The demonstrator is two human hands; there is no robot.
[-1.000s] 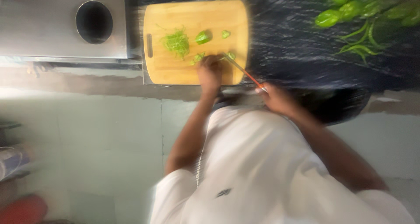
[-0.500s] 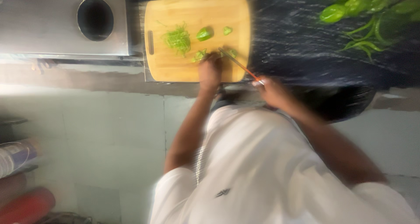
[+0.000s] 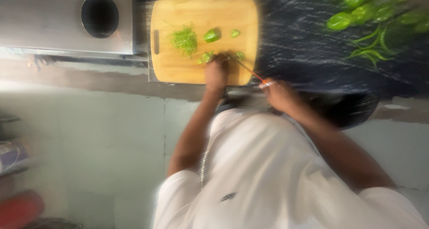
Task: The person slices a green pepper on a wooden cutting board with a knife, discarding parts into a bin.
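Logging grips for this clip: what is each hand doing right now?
Left hand: pressed on a green pepper piece, grip unclear.
Right hand: closed on the knife.

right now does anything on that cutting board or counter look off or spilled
Nothing stands out. The cutting board lies square on the dark counter, pepper shreds and pieces on it. The left hand steadies a piece, the right hand holds the knife. Whole peppers sit apart.

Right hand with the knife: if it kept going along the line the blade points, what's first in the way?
The right hand aims the knife up-left across the cutting board. First in line looks like the pepper piece under the left hand, though blur leaves depth uncertain.
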